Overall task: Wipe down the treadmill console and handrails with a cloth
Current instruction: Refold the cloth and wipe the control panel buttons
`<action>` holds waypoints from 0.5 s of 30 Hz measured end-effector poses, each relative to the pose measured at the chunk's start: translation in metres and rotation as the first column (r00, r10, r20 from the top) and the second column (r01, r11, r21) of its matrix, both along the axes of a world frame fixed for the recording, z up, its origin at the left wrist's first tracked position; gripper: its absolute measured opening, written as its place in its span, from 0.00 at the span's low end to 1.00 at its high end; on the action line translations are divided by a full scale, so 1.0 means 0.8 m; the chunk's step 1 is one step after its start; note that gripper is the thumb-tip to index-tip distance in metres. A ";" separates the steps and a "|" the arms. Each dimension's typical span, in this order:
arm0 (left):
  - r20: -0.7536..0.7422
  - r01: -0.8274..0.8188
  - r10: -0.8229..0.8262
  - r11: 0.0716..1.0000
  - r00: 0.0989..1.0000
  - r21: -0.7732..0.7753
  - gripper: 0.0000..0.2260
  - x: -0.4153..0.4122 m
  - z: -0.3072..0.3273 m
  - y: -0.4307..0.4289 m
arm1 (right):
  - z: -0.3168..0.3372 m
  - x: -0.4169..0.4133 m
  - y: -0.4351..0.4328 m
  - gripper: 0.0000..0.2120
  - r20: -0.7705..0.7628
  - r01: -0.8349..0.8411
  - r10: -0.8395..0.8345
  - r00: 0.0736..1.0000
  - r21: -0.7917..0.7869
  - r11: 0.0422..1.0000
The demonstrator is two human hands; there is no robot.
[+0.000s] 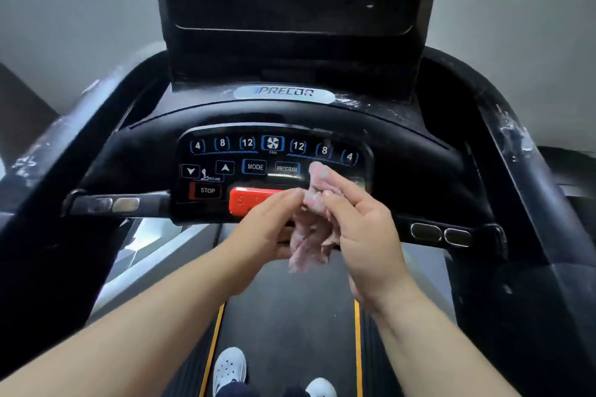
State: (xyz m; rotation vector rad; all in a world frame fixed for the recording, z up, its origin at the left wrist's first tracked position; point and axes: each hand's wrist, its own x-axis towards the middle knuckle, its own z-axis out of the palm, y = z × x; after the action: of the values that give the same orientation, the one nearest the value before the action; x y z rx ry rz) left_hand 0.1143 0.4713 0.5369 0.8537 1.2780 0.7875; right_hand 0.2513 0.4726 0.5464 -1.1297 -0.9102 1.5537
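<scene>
In the head view, the person stood on the treadmill belt (290, 316), with two white shoes (229, 367) visible at the bottom edge and both bare forearms reaching forward. A crumpled pinkish cloth (314, 235) was bunched between the two hands, in front of the lower right part of the console (274, 155) and just beside its red bar (251, 200). Its top corner stood up before the panel, near the PROGRAM key (286, 168), and its loose end hung down below the hands; whether the cloth touched the panel could not be told.

The right hand (364, 235) grasped the cloth from the right, with its fingers curled round the bunched fabric. The left hand (264, 229) met it from the left, fingertips closed on the cloth's edge and the thumb tucked beneath, partly covering the red bar.

The STOP key (207, 190) lay to the left of the red bar, apart from the hands. The left handrail (64, 145) and right handrail (516, 155) ran along either side, both marked with pale smears, and no hand touched them. A silver Precor badge (283, 93) sat above the keypad, below the dark upper housing (290, 10).
</scene>
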 end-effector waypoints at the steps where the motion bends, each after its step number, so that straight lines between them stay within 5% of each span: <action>1: 0.070 -0.041 0.043 0.999 0.997 -0.027 0.21 -0.011 0.005 0.004 | 0.012 -0.010 0.005 0.14 -0.010 -0.033 0.032 0.999 -0.007 0.999; 3: 0.121 -0.086 0.086 0.996 0.989 -0.009 0.24 -0.041 0.017 0.009 | 0.032 -0.030 0.011 0.14 -0.069 -0.118 0.113 0.991 -0.058 0.991; 5: 0.072 -0.038 0.035 0.998 0.997 0.047 0.16 -0.073 0.026 0.006 | 0.045 -0.049 0.016 0.17 -0.150 -0.169 0.154 0.977 -0.091 0.981; 8: 0.101 -0.021 0.014 0.997 0.995 0.076 0.10 -0.117 0.043 0.000 | 0.053 -0.085 0.022 0.15 -0.076 -0.257 0.253 0.964 -0.046 0.965; 12: 0.106 -0.100 0.089 0.989 0.990 0.107 0.05 -0.178 0.061 -0.006 | 0.062 -0.142 0.027 0.28 -0.005 -0.361 0.361 0.933 -0.019 0.932; 15: 0.165 -0.190 0.173 0.977 0.971 0.095 0.17 -0.231 0.064 -0.003 | 0.065 -0.190 0.031 0.13 0.140 -0.410 0.399 0.906 0.056 0.910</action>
State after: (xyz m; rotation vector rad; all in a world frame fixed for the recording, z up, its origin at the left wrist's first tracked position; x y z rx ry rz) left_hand -0.0702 0.4686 0.5879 0.7530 1.1928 1.0590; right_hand 0.0995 0.4973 0.5984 -1.0292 -1.3507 1.7691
